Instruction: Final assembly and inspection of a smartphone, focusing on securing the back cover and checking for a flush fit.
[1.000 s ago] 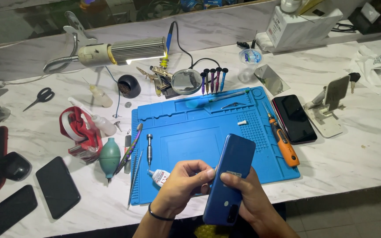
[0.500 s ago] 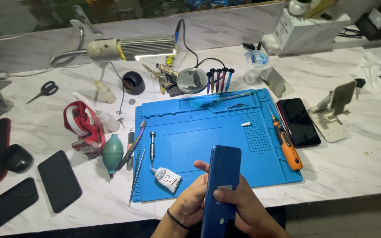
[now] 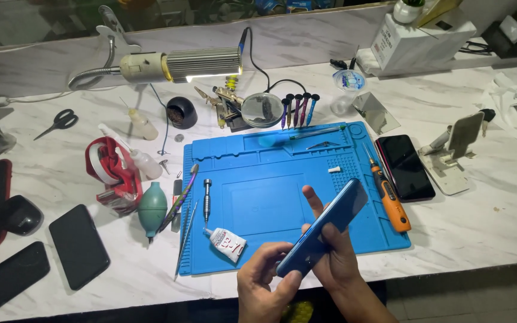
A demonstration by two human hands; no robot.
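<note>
Left hand [image 3: 265, 281] cups lower end of slim blue rectangular smartphone [image 3: 322, 235], fingers curled under. Right hand [image 3: 330, 254] grips phone mid-body, thumb across back, forefinger raised along edge. Phone held between both hands, above near edge of blue silicone repair mat [image 3: 282, 191] on white marble bench [image 3: 480, 203]; long axis rises lower-left to upper-right.

I see open room on the middle of the blue mat [image 3: 258, 197], just ahead of my hands. Its left edge is fenced by a screwdriver [image 3: 207, 199], tweezers [image 3: 185, 239] and a glue tube [image 3: 227, 243]. On the right, an orange driver [image 3: 388, 198] and a black phone [image 3: 406, 167] narrow the way. The lamp [image 3: 178, 64] overhangs the far side.
</note>
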